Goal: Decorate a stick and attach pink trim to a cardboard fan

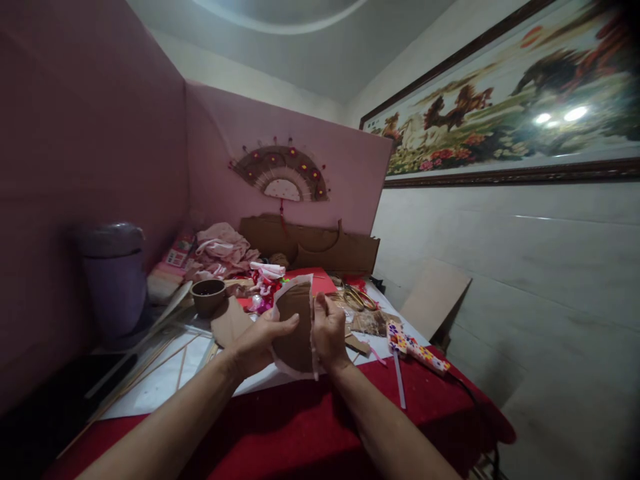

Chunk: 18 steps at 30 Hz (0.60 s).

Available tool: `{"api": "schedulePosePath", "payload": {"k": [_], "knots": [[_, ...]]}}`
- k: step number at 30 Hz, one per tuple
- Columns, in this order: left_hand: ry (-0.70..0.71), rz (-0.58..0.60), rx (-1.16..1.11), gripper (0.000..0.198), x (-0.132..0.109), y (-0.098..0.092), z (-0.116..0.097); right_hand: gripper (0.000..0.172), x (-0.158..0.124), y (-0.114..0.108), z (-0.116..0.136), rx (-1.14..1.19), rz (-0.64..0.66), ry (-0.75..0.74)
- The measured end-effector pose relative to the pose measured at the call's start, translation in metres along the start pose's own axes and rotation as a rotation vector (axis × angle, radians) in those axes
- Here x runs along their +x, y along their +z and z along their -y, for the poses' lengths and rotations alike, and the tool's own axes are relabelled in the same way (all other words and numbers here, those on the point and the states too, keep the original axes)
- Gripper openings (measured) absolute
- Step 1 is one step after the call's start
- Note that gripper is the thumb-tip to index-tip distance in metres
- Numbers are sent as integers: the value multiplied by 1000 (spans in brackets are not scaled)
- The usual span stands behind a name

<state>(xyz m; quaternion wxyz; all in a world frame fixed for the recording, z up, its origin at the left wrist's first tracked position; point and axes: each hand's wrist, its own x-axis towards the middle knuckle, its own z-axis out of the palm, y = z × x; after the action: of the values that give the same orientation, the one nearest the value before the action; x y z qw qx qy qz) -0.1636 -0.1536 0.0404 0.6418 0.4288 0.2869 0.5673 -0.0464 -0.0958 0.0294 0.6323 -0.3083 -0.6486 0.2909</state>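
Between my hands is a half-round piece of brown cardboard (294, 330), held up with its straight side to the right. White cloth or paper trims its edges. My left hand (263, 340) grips its curved left side, the thumb lying across the brown face and the fingers hidden behind. On the straight side, my right hand (330, 327) is closed with bent fingers at the white edge. Close beyond the piece lie a red sheet (325, 283) and pink and white rolled strips (269, 270). Scissors (357, 298) with gold-coloured handles rest beyond my right hand.
A flower-patterned glue gun (425, 353) lies right on the red tablecloth (280, 440). Left are a dark cup (209, 297), thin sticks (165, 357), pink cloth (225, 247) and a lidded bin (115, 280). A decorated fan (283, 170) hangs on the pink panel behind cut cardboard (320, 247).
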Motion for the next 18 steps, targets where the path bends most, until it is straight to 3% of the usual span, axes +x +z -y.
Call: {"api": "schedulePosePath", "payload": {"k": [4,7,18], "knots": [[-25,31,12,43,0,-3,-2,43,7,-1,2,380,86,257],[-35,56,47,36,1,-4,-1,38,10,-2,4,526,133,383],[-36,92,54,29,-1,-3,2,42,10,-3,-1,347,79,161]]}}
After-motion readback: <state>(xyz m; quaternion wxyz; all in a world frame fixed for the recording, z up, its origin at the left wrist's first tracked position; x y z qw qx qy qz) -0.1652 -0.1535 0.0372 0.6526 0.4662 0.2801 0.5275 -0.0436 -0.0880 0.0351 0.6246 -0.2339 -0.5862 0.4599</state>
